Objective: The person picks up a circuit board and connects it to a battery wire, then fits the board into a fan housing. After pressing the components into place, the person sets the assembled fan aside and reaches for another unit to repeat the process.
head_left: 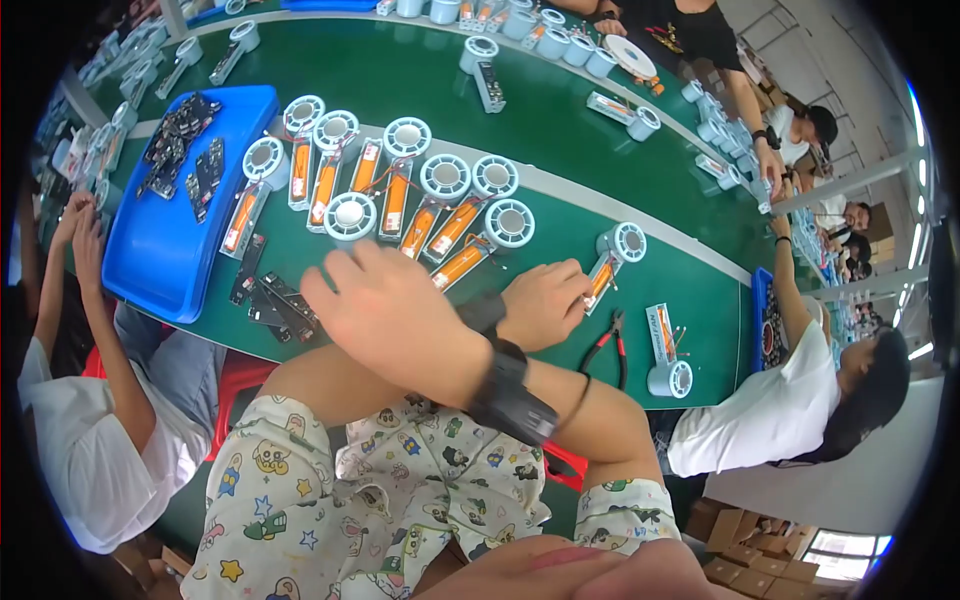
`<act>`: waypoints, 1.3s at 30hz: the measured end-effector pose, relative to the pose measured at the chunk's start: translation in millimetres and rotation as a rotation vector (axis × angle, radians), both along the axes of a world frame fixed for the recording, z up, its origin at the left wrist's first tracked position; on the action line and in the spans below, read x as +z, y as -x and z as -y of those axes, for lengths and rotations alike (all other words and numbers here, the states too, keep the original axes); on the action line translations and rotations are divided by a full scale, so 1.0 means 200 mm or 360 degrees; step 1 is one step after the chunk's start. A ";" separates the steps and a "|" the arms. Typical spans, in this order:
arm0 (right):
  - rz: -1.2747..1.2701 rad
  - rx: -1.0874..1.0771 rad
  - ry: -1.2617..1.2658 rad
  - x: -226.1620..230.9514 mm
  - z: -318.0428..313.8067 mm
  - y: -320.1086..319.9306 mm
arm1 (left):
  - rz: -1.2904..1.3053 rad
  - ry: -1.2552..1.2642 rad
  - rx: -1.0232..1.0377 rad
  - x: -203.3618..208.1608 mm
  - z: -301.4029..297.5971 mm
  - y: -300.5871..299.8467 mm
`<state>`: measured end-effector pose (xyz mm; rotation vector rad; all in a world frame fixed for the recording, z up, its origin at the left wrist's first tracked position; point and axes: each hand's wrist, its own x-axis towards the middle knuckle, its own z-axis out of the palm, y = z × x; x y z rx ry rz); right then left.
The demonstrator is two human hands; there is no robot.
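My forearms cross, the right one on top. My left hand (545, 305) has come out on the right side, its curled fingers at the lower end of a handheld fan (629, 242) with a light blue round head and an orange battery in its open handle. On the left, my right hand (385, 315) is bent with its fingers curled down; its fingertips and anything in them are hidden. Beside it lies a pile of black circuit boards (285, 303). Just beyond stretch several open handheld fans (445, 177) with orange batteries. Red-handled pliers (621, 348) lie right of my left hand.
A blue tray (150, 265) with black boards stands at the left. Another opened fan (660, 335) lies near the right table edge. Across a pale divider, a green surface (400, 65) carries more fans. Co-workers sit at the left (90, 440) and right (770, 410).
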<state>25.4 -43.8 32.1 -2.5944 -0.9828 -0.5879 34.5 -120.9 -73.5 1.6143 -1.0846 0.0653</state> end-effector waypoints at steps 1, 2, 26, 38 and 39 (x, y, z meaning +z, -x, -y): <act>0.0003 -0.0006 -0.0012 0.03 0.06 0.04 | -0.0182 0.0003 0.0013 0.01 -0.02 0.00; 0.0032 -0.0015 -0.0212 0.07 0.16 0.10 | -0.0364 0.0022 -0.0002 0.02 -0.01 0.00; 0.0142 -0.0880 -0.1153 -0.31 1.30 0.38 | -0.1238 0.0181 -0.0186 0.05 -0.01 -0.10; -0.0143 -0.0855 -0.0980 -0.32 1.29 0.34 | -0.1139 0.0054 -0.0201 0.08 0.00 -0.07; -0.0170 -0.0895 -0.0962 -0.32 1.28 0.35 | -0.1133 0.0054 -0.0204 0.08 0.01 -0.07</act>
